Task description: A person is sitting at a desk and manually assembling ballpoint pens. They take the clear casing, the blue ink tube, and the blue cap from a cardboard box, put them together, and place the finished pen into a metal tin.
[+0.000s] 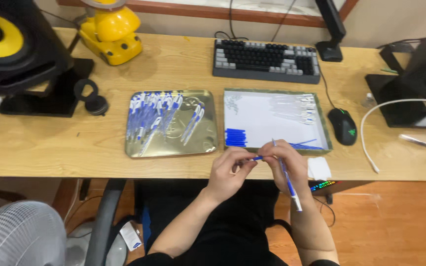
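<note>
My left hand pinches a small blue pen cap at the front edge of the desk. My right hand holds a blue and white pen that slants down toward my lap, and its fingertips meet the cap. Just beyond my hands stands a white tray with a row of blue caps, clear pen barrels and thin blue refills. To its left a metal tray holds several finished blue and white pens.
A grey keyboard lies behind the trays and a black mouse to the right of the white tray. A black speaker, a yellow device, monitor stands and a white cable stand around. A fan sits at lower left.
</note>
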